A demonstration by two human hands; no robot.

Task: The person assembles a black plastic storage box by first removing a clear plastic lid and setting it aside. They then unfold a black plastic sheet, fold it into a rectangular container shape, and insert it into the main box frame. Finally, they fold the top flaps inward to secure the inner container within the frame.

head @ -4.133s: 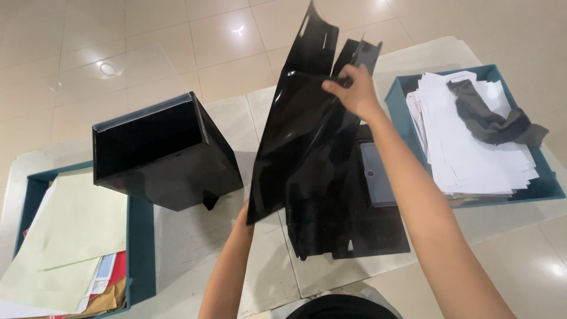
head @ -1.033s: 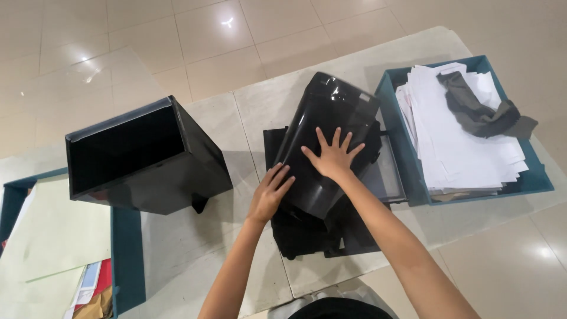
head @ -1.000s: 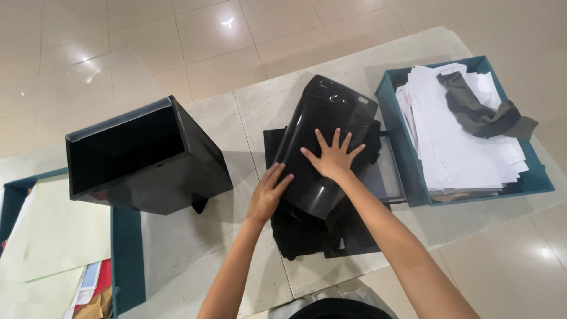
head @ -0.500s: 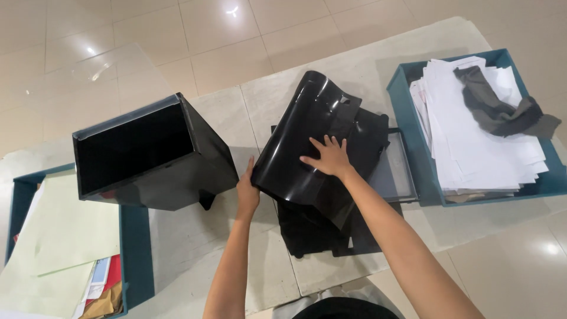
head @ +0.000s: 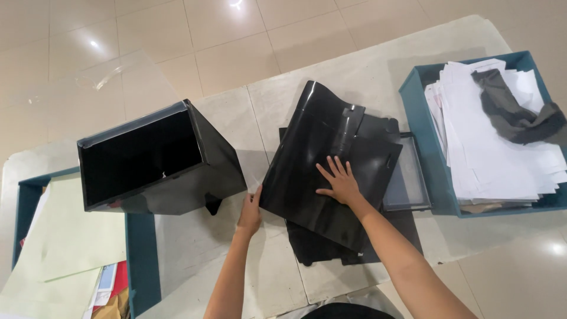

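Right hand (head: 338, 183) lies flat, fingers spread, pressing on the curved black plastic sheet (head: 322, 159), which tops a pile of black sheets (head: 331, 248) on the table (head: 195, 248). Left hand (head: 250, 214) grips that sheet's left edge, fingers curled around it. Left of the sheet, a black box (head: 153, 159) lies on its side, its opening showing nothing inside. Right of the sheet, a teal tray (head: 422, 136) holds white papers (head: 496, 147) and a grey cloth (head: 514, 115). Left of the box, another teal tray (head: 142, 260) holds pale green sheets (head: 65, 236).
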